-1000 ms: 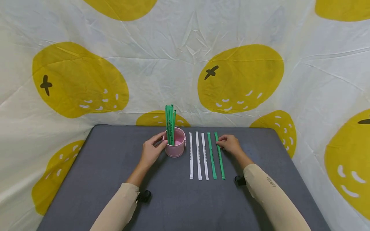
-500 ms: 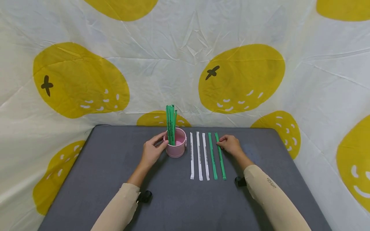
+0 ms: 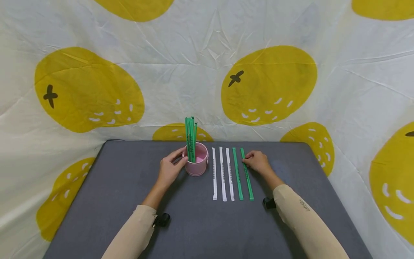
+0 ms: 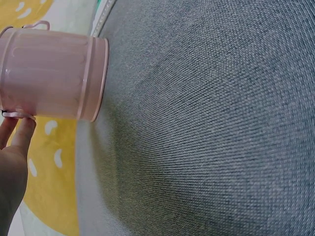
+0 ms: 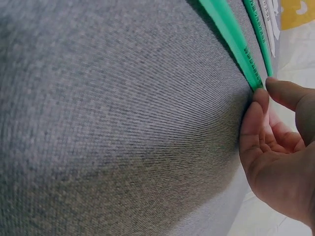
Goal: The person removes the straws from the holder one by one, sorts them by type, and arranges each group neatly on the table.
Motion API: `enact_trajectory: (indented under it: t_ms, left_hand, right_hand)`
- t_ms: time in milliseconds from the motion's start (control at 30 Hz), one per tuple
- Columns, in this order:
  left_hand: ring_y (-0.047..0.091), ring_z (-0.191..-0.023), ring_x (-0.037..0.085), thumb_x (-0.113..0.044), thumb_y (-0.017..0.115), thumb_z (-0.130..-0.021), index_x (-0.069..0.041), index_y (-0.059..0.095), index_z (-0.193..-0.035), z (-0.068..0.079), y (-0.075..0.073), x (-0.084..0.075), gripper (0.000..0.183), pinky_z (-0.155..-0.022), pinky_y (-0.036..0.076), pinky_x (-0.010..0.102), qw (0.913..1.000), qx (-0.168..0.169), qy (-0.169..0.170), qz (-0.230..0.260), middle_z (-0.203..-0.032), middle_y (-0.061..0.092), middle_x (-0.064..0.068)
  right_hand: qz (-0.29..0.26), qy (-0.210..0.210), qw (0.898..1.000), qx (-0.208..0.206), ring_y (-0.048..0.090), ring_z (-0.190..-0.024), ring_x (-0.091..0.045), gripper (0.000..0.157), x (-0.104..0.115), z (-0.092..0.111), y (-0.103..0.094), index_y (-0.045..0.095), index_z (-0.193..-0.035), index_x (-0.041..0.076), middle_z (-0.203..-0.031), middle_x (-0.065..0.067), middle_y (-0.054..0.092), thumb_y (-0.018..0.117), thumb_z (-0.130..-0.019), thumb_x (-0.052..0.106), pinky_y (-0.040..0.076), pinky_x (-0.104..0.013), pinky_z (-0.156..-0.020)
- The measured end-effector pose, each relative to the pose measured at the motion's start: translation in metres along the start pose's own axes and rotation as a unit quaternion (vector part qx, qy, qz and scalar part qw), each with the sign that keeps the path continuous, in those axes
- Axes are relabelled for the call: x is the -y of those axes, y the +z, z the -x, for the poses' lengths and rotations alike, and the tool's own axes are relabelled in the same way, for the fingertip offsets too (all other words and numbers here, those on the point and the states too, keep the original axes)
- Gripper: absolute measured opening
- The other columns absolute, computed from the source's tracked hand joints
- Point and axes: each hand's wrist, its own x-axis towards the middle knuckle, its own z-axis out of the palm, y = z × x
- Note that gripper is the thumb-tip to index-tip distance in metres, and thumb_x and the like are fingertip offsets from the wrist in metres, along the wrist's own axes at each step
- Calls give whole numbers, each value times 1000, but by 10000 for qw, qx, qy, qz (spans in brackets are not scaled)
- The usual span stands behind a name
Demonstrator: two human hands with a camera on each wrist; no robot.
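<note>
A small pink bucket (image 3: 196, 168) stands upright on the table, with a bunch of green wrapped straws (image 3: 190, 135) upright inside it. My left hand (image 3: 169, 167) holds the bucket's left side; in the left wrist view its fingers (image 4: 23, 135) grip a small side handle (image 4: 18, 115). To the bucket's right lie white wrapped straws (image 3: 222, 174) and two green ones, roughly parallel. My right hand (image 3: 257, 162) pinches the rightmost green straw (image 3: 248, 180) near its far end. In the right wrist view, thumb and finger close about that straw (image 5: 236, 44), which lies on the cloth.
A dark grey cloth-covered table (image 3: 200, 230) lies beneath everything. Its far edge meets a white curtain (image 3: 181, 90) with yellow fruit prints. Black wrist cameras (image 3: 162, 219) sit under both forearms.
The view shifts slightly. Both hands stay in place, the left at the bucket and the right at the rightmost green straw.
</note>
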Motion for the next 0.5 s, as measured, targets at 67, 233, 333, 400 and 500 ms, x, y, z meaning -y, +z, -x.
enact_trajectory:
  t_ms: [67, 233, 333, 400, 500]
  left_hand:
    - [63, -126, 45, -1, 75, -93, 5, 64, -136, -1, 0, 0, 44, -103, 52, 57, 10000, -16, 26, -5, -135, 66, 27]
    - [64, -126, 40, -9, 78, -92, -3, 67, -136, -4, -2, 19, 46, -102, 54, 54, 10000, -17, 78, -28, -135, 67, 21]
    - [66, -125, 36, -14, 80, -92, -9, 69, -136, -7, -3, 33, 46, -100, 56, 49, 9999, -40, 143, -67, -135, 69, 16]
    - [67, -123, 34, -15, 80, -92, -11, 70, -135, -7, -3, 33, 45, -99, 57, 47, 9998, -65, 168, -112, -134, 70, 14]
    - [67, -123, 32, -16, 80, -92, -13, 70, -135, -7, -3, 33, 44, -98, 57, 45, 9996, -76, 173, -190, -133, 70, 11]
  right_hand:
    - [-12, -3, 10000, 13, 66, -64, -13, 27, 1, 0, 0, 71, -101, 0, -78, -9, 75, 81, -89, 21, 52, -26, -57]
    - [-303, 105, 9994, 137, 68, -63, -12, 25, 1, 1, 0, 69, -102, -3, -80, -12, 76, 81, -89, 15, 59, -27, -57]
    - [-367, 163, 9990, 183, 69, -63, -13, 24, 2, 1, 0, 69, -101, -4, -80, -12, 76, 80, -90, 14, 60, -28, -57]
    - [-378, 200, 9989, 190, 69, -63, -13, 23, 2, 2, -1, 69, -100, -3, -79, -11, 75, 80, -90, 14, 60, -28, -56]
    - [-377, 254, 9987, 218, 69, -62, -12, 21, 2, 2, -1, 69, -98, -3, -78, -10, 75, 80, -90, 14, 60, -27, -56]
